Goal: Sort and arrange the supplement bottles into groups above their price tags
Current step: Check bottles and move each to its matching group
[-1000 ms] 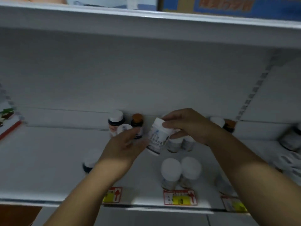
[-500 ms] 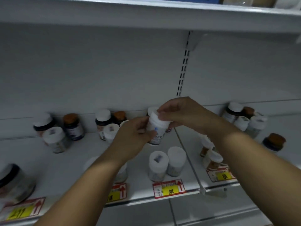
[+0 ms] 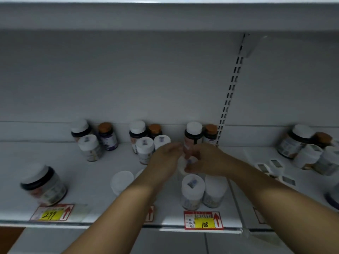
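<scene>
A small white supplement bottle (image 3: pixel 185 165) sits low over the shelf between my two hands, only its white cap showing. My left hand (image 3: pixel 165 160) cups its left side and my right hand (image 3: pixel 205 160) pinches its right side. Directly in front stand two white-capped bottles (image 3: pixel 192 191) above the red and yellow "108" price tag (image 3: pixel 203 220). Another white-capped bottle (image 3: pixel 122 182) stands left of my left forearm, above a price tag (image 3: pixel 149 213) that the arm mostly hides. A large dark-collared jar (image 3: pixel 44 184) stands above the "299" tag (image 3: pixel 52 213).
Pairs of white-capped and orange-capped bottles (image 3: pixel 145 136) line the back of the white shelf (image 3: pixel 88 176). More bottles (image 3: pixel 304 147) cluster at the right, past the slotted upright (image 3: pixel 231 92). An upper shelf board (image 3: pixel 165 13) hangs overhead.
Both hands have lowered the white bottle from chest height down toward the shelf behind the two bottles at the 108 tag. The view has shifted and tilted down.
</scene>
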`<state>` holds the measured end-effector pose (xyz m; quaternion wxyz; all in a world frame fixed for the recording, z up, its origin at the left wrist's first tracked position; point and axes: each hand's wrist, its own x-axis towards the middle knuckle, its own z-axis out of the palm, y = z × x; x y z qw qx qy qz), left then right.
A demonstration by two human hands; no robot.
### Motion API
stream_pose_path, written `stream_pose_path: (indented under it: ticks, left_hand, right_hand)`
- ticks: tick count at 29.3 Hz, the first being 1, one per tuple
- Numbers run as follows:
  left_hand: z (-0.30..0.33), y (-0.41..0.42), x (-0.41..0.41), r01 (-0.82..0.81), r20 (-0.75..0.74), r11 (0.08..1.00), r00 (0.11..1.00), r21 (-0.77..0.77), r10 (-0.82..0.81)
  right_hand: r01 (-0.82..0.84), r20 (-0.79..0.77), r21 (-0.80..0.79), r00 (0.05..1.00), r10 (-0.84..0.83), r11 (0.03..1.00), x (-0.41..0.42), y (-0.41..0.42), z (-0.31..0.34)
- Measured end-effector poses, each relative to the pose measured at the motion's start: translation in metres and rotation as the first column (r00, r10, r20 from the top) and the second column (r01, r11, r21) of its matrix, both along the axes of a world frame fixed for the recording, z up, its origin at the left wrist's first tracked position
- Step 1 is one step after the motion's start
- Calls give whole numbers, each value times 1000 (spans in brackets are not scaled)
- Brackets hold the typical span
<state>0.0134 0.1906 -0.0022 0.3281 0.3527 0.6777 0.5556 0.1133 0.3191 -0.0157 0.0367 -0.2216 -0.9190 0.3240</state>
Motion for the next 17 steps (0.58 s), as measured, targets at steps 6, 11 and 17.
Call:
stream_pose_path:
  ticks: [6,11,17]
  left_hand:
    - [30,-54,-56,-271,54,930,963,249,266]
    - [34,-113,-109,-508,87,797,856,326,510]
    - [26,-165,-152,-537,78,815,842,220,534]
  right_hand:
    - [76,-194,100,979,-55,992,-46,-32,19]
    - [-206,-313,159,917,247,966,-164,-105,26]
    - [-317,-69,455,919,387,832,-253,-132,8]
